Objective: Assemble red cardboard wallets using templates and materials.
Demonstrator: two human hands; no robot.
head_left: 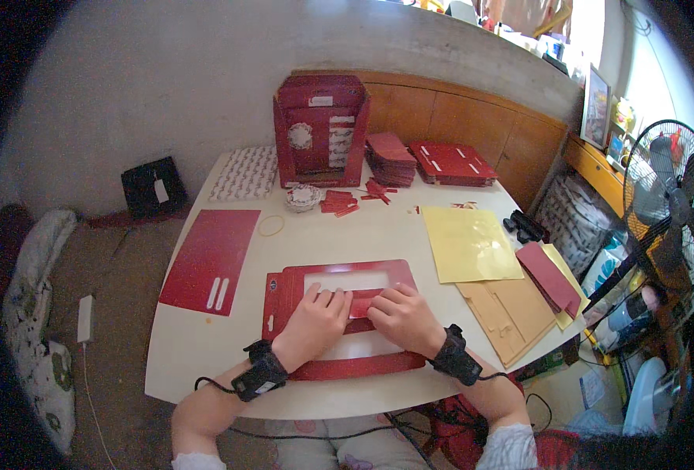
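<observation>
A glossy red die-cut cardboard sheet (402, 270) with window openings lies flat near the table's front edge. My left hand (316, 319) is bent over its middle, fingers curled down on the red strip by the upper opening. On the same strip, just to the right, my right hand (406, 317) has its fingers closed and pressed together. Both thumbs are mostly hidden. The white tabletop shows through the openings. A plain red sheet (214, 254) with two white slots lies to the left.
Behind stand a red display box (321, 149), a white patterned stack (245, 174), a maroon card stack (392, 160) and red panels (453, 163). Small red strips (339, 202) lie before the box. At right are a yellow sheet (472, 244), brown cardboard (507, 317) and a fan (670, 188).
</observation>
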